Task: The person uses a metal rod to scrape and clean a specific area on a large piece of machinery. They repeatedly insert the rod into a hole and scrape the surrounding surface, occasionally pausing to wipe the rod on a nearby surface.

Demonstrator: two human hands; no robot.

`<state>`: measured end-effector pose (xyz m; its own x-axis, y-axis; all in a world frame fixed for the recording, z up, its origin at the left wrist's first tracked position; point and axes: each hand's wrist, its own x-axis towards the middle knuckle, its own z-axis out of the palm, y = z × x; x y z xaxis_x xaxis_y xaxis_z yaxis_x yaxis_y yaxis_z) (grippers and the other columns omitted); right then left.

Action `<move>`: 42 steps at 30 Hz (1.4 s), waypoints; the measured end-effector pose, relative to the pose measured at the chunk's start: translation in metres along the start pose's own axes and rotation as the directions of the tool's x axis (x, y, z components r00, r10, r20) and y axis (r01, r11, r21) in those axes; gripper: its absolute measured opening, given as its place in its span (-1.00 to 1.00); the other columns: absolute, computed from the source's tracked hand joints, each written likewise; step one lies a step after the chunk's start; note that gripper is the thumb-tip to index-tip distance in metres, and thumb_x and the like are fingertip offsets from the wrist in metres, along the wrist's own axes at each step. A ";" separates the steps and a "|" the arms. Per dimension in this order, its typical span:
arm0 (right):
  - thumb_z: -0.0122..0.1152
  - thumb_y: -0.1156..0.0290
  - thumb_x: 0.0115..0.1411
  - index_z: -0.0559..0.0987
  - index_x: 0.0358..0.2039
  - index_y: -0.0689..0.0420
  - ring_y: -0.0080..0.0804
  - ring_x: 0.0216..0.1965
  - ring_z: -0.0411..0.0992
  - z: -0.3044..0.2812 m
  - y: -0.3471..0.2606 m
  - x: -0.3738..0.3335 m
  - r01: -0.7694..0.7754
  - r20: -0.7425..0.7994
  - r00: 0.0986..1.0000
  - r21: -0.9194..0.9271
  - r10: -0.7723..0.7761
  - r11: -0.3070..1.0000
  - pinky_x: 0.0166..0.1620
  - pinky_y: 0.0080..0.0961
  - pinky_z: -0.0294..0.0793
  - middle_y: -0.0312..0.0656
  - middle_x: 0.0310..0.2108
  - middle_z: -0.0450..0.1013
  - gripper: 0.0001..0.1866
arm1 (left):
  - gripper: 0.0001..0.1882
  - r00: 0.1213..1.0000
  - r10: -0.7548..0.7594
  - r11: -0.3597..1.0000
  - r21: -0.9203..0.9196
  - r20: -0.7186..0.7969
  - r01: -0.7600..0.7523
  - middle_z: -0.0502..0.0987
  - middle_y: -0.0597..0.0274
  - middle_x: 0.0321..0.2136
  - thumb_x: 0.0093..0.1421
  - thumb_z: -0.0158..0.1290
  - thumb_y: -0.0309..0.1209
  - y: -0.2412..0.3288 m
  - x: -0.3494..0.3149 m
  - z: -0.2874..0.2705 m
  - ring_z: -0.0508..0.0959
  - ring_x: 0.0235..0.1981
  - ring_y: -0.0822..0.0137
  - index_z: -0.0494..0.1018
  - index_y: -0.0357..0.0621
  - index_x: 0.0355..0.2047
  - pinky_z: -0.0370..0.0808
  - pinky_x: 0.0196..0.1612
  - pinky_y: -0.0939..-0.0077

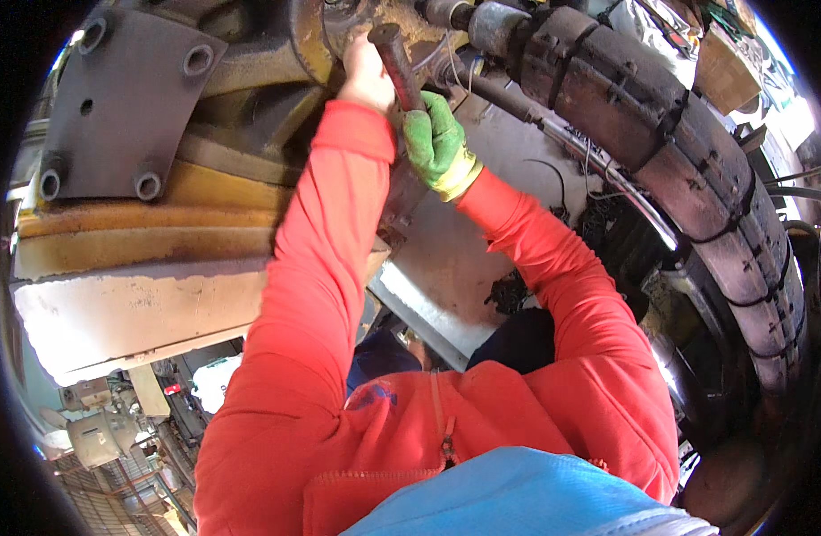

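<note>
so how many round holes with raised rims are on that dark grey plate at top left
4: upper left corner, upper right, lower left and lower right of the grey plate. A smaller plain hole sits between them.

Heavy rusted machinery fills the upper part of the scene, with a dark steel plate (125, 107) pierced by round bolt holes fixed at upper left above a yellowed, paint-worn beam (151, 223). A thick bundle of black ribbed hoses (696, 170) curves down the right side beside a grey metal panel (446, 268). Daylight enters at the far upper right, while a cluttered workshop floor (116, 447) with grey equipment lies at lower left.
</note>
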<state>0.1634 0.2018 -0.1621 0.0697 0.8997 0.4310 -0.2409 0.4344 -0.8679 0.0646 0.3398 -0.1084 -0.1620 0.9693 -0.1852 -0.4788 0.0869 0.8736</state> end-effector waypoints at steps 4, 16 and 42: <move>-0.07 0.32 0.24 0.39 -0.14 0.15 -0.72 -0.48 0.21 -0.013 -0.037 -0.016 -0.072 0.086 0.995 0.156 0.059 0.985 -0.42 -0.72 0.25 -0.43 -0.46 0.32 -0.76 | -0.77 0.995 0.077 0.961 0.270 -0.069 -0.056 0.28 0.39 -0.69 0.19 -0.17 -0.32 -0.045 -0.096 -0.029 0.26 -0.69 0.52 0.36 -0.23 -0.33 0.24 -0.61 0.59; 0.01 0.09 0.17 0.42 -0.27 0.06 -0.70 -0.67 0.14 -0.057 -0.049 -0.028 -0.690 0.271 0.699 0.011 0.662 0.723 -0.66 -0.69 0.07 -0.48 -0.66 0.22 -0.70 | -0.70 0.933 -0.265 0.738 0.570 -0.245 0.360 0.39 0.38 -0.58 0.14 0.04 -0.28 -0.141 -0.294 -0.183 0.31 -0.70 0.60 0.45 -0.22 -0.19 0.24 -0.66 0.72; -0.12 -0.05 0.15 0.37 -0.01 0.15 -0.14 -0.16 0.35 -0.119 0.192 -0.138 -0.496 0.107 0.379 -0.814 0.919 0.300 -0.11 -0.32 0.31 -0.03 -0.17 0.39 -0.42 | -0.59 0.865 -0.502 0.786 0.411 -0.014 0.463 0.45 0.20 -0.49 0.12 -0.04 -0.49 -0.205 -0.266 -0.198 0.47 -0.53 0.38 0.30 -0.28 0.01 0.43 -0.48 0.52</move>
<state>0.2225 0.1663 -0.4171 -0.2989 0.7359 -0.6076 0.6815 -0.2810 -0.6757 0.0355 0.0186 -0.3274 0.0880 0.7912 -0.6051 -0.0968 0.6114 0.7854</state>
